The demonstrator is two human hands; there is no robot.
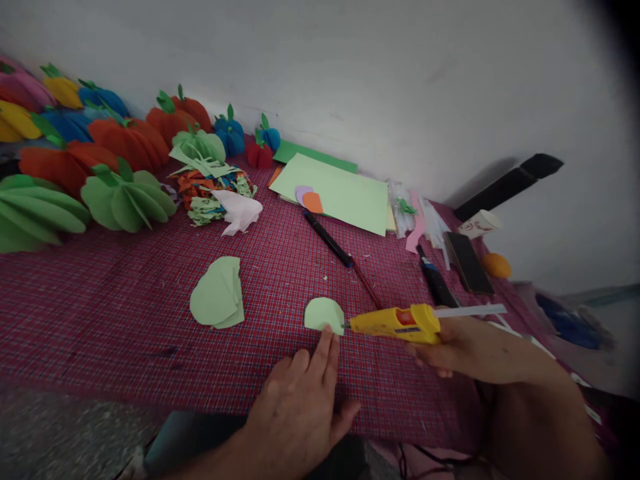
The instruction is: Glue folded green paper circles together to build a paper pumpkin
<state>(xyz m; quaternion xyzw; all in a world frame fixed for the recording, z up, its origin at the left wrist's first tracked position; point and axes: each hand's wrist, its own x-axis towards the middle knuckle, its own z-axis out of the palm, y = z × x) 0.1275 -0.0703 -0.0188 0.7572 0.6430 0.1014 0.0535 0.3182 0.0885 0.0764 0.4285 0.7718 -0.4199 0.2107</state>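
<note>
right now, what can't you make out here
Head view:
- Trigger of the yellow glue gun: hidden by the right hand
- Left end of the leftmost green pumpkin: cut off by the picture's edge
- Print on the cup: too small to read
- Blue item at right: blurred

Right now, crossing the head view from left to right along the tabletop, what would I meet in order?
Large green paper pumpkin → smaller pale green paper pumpkin → stack of pale green cutouts → single pale green cutout → yellow glue gun's body → dark phone → round orange fruit.
</note>
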